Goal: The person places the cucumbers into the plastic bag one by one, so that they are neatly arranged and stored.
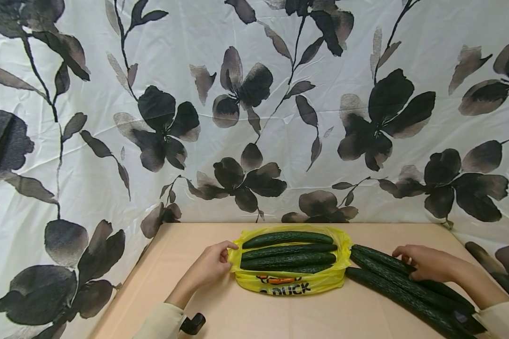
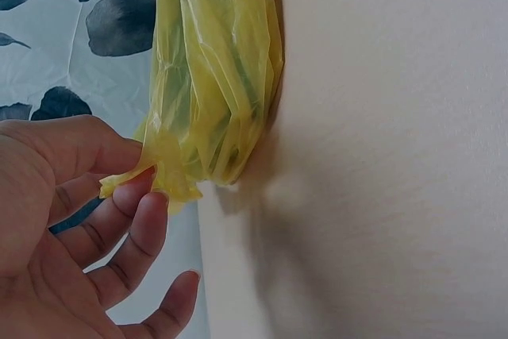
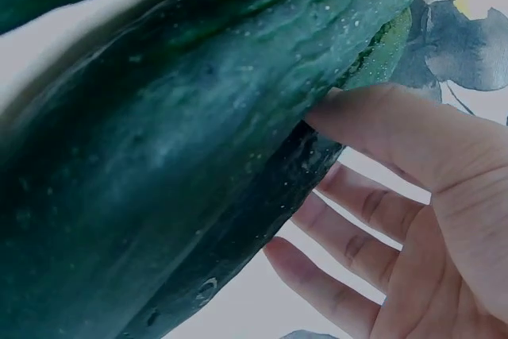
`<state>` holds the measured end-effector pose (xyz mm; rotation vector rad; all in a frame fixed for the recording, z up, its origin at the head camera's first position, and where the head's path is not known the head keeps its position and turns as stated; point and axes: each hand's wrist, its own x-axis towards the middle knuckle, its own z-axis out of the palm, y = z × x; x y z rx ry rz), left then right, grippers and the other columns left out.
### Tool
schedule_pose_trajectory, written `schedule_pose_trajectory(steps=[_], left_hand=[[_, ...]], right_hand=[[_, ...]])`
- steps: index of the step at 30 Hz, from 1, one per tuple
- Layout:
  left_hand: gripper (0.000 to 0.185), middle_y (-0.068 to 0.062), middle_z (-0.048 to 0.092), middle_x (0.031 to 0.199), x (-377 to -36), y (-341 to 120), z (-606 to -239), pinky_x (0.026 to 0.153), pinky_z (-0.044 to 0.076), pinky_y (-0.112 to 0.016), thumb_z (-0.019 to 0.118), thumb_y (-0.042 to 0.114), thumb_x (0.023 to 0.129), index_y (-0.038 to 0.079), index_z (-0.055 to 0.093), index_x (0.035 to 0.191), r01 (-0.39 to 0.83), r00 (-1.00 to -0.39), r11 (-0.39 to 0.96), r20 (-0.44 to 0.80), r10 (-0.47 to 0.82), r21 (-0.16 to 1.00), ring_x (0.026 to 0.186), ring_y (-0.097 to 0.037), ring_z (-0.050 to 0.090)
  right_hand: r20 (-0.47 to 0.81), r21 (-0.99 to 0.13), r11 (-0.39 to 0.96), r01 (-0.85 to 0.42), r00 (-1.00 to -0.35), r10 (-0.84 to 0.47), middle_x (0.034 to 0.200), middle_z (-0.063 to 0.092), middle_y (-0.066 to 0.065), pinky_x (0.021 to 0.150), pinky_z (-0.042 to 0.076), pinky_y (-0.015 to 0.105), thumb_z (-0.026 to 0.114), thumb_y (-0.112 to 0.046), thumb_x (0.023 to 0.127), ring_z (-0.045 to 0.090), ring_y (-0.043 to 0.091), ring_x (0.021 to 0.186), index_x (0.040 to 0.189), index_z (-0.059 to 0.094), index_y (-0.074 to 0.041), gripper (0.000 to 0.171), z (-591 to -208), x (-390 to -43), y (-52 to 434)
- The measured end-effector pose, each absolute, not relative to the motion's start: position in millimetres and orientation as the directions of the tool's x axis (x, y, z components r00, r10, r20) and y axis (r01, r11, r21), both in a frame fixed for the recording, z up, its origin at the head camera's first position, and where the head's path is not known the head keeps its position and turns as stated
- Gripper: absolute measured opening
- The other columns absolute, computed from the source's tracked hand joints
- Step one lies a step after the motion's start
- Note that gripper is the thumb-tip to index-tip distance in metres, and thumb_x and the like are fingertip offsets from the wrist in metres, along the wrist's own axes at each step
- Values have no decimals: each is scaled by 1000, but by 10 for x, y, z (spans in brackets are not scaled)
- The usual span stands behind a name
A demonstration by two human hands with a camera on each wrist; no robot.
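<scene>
A yellow plastic bag (image 1: 322,282) with dark print lies with its mouth spread, and several long dark green cucumbers (image 1: 288,259) are inside. At the bag's left end my left hand (image 1: 209,266) pinches a gathered corner of the plastic (image 2: 163,164) between thumb and fingers. To the right, more long cucumbers (image 1: 407,292) lie side by side, slanting, their far ends by the bag's right end. My right hand (image 1: 432,263) is over the rearmost cucumber (image 3: 305,156), thumb on one side and fingertips on the other. Part of that cucumber is hidden behind the hand.
The light tan tabletop (image 1: 169,249) ends at the back against a white sheet (image 1: 305,155) with dark printed flowers. A small black object (image 1: 192,324) shows beside the left sleeve (image 1: 163,320), near the bottom of the head view.
</scene>
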<state>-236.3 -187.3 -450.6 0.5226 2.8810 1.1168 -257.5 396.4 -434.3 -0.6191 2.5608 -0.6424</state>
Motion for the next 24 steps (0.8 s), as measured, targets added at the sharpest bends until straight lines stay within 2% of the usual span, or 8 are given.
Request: schedule_pose_trajectory(steps=[9,24], left_hand=[[44,-4,56,81,-2352,-1867,-4495,64,43,-24,69,-8,80,5,67,123,299,-946,682,112,304,668,73,-13,52],[44,-3,56,81,-2360,-1862,-4503,64,43,-24,69,-8,80,5,67,122,309,-942,687,116,314,658,73,-13,52]], right_hand=[[-302,-447,838,-313,-829,-471,112,62,14,76,51,48,78,-5,81,60,31,99,130,55,4,54,-4385,-2589,3969],[-300,-453,833,-319,-825,-479,114,63,16,75,51,49,75,-7,82,63,33,97,126,58,-3,48,-4402,-2619,3979]])
